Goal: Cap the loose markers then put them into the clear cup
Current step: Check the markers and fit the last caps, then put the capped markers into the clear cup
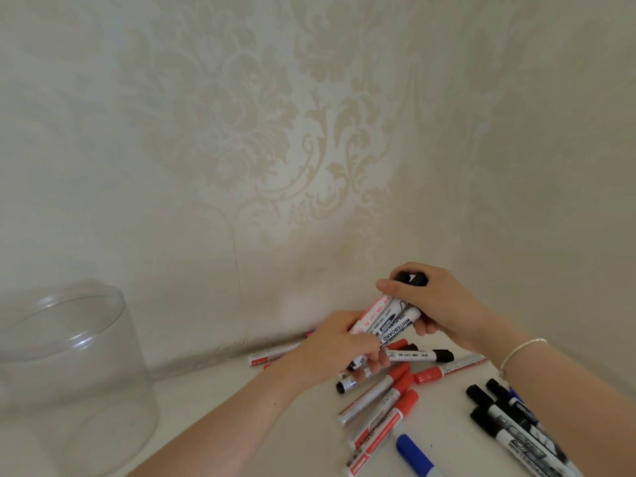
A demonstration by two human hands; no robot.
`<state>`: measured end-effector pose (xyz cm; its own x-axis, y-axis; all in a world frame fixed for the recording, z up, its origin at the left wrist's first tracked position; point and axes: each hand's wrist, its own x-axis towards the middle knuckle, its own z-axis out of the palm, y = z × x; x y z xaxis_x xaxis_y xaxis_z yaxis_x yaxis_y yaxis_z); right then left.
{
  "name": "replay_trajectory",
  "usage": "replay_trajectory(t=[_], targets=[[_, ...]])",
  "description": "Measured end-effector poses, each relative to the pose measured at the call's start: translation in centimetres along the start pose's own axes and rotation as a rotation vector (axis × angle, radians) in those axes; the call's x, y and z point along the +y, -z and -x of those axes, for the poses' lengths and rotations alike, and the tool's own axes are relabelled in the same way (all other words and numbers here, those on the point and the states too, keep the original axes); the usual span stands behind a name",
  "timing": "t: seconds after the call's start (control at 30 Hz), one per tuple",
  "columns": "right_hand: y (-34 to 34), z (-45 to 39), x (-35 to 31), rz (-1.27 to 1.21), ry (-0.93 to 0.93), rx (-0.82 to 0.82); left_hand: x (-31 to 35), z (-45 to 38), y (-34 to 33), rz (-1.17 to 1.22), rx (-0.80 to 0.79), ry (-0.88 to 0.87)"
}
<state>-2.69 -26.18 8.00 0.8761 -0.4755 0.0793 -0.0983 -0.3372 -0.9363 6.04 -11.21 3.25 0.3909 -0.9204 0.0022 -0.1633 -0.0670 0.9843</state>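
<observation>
Patterned cream wallpaper wall (pixel 309 132) fills the scene behind both hands. White tabletop (pixel 241 407) below them. Clear cup (pixel 69 380), large and upright, stands well apart to the left of the left hand, nothing visible inside.

Left hand (pixel 330 352) grasps the lower end of a bundle of markers (pixel 385 325), fingers curled round it. Right hand (pixel 433 304), bracelet (pixel 519 352) on its wrist, holds the bundle's upper end, fingers wrapped over the black caps. Bundle tilts up to the right between the two grips; one barrel reads WHITEBOARD, one has red print.

Loose markers lie on the tabletop just under and below the grips: red-capped markers (pixel 389 397) in a cluster beneath the left hand, one black-capped marker (pixel 423 355) lying crosswise right under the bundle, black-capped markers (pixel 499 411) below the right forearm, blue-capped marker (pixel 413 456) at the bottom edge. More markers against the wall behind the left hand, ends hidden.
</observation>
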Motion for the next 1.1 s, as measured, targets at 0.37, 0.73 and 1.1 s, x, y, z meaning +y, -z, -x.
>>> replay_trajectory(t=[0.37, 0.73, 1.1], targets=[[-2.5, -1.0, -0.7, -0.094, 0.149, 0.506, 2.1, 0.5, 0.9, -0.121, -0.071, -0.054], [-3.4, -1.9, -2.3, -0.005, 0.192, 0.462, 3.0, 0.7, 1.8, 0.096, 0.069, -0.056], [-7.1, 0.9, -11.6, -0.045, 0.566, 0.425, 8.9, 7.0, 6.0, -0.252, 0.383, -0.321]])
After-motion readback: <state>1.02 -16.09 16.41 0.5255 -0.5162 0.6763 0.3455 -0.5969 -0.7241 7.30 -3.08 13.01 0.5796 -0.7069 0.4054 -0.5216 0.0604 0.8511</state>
